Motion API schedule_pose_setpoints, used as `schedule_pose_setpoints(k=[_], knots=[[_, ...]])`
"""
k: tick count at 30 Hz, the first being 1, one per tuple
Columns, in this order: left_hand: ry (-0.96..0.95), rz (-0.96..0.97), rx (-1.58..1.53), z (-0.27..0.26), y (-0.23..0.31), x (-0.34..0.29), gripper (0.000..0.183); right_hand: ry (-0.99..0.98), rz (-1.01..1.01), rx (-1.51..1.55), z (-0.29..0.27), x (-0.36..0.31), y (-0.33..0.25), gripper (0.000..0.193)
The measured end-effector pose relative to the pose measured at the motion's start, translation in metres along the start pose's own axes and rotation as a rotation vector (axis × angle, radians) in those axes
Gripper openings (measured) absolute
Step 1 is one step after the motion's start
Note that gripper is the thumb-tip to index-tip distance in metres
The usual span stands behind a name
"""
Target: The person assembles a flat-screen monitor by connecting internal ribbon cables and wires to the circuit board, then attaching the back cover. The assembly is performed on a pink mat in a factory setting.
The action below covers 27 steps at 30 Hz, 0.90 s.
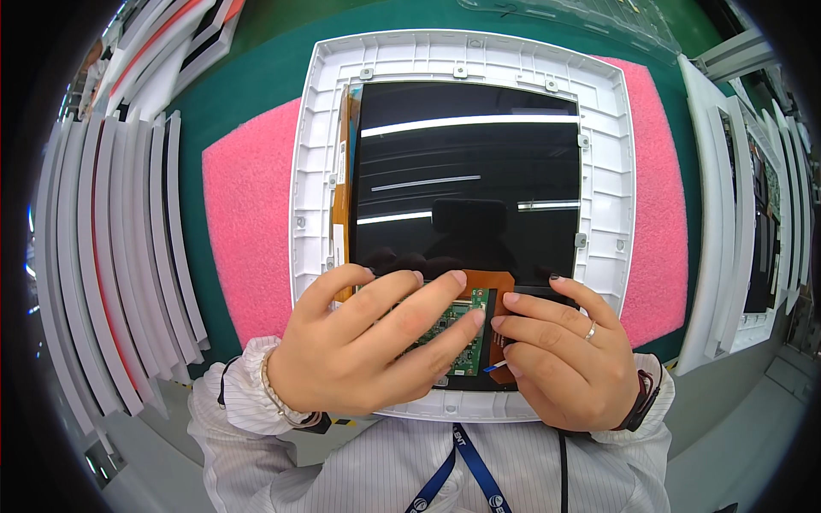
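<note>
A white plastic frame [607, 179] lies face down with a dark display panel [466, 179] inside it. At its near end sits a green circuit board [466, 342], partly covered by my left hand [376, 333]. That hand's fingers are spread, the index fingertip at the board's upper right edge and the middle fingertip on an orange flex cable [487, 280]. My right hand [569, 359] is bent over the flex cable's right side. From under its index finger sticks out a small white flat cable [495, 368] with a blue end; my thumbs are hidden.
Pink foam [248, 205] lies under the frame on a green mat [192, 145]. Upright rows of pale panels or boards stand at the left [111, 256] and right [727, 205]. A clear plastic tray [599, 21] lies at the far edge. An orange strip [342, 188] runs along the panel's left side.
</note>
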<state>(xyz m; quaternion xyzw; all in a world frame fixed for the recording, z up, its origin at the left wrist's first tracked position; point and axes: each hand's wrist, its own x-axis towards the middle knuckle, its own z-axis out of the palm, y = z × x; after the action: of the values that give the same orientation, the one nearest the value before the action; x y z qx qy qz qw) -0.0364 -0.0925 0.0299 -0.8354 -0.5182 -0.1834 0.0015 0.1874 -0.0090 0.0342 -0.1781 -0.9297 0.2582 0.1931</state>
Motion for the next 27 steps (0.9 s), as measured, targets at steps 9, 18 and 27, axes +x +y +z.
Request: schedule_pose_setpoints(k=[9, 18, 27], knots=[[-0.033, 0.003, -0.019, 0.0017, -0.0018, 0.0018, 0.044, 0.008, 0.002, 0.009, 0.0014, -0.0008, 0.0004, 0.012], [-0.061, 0.027, -0.03, -0.0018, -0.0032, 0.0037, 0.044, 0.025, -0.006, 0.023, -0.0004, 0.0005, 0.002, 0.009], [-0.063, 0.035, -0.054, -0.0038, -0.0028, 0.002, 0.043, 0.044, 0.0, 0.087, -0.0049, 0.0004, -0.0014, 0.012]])
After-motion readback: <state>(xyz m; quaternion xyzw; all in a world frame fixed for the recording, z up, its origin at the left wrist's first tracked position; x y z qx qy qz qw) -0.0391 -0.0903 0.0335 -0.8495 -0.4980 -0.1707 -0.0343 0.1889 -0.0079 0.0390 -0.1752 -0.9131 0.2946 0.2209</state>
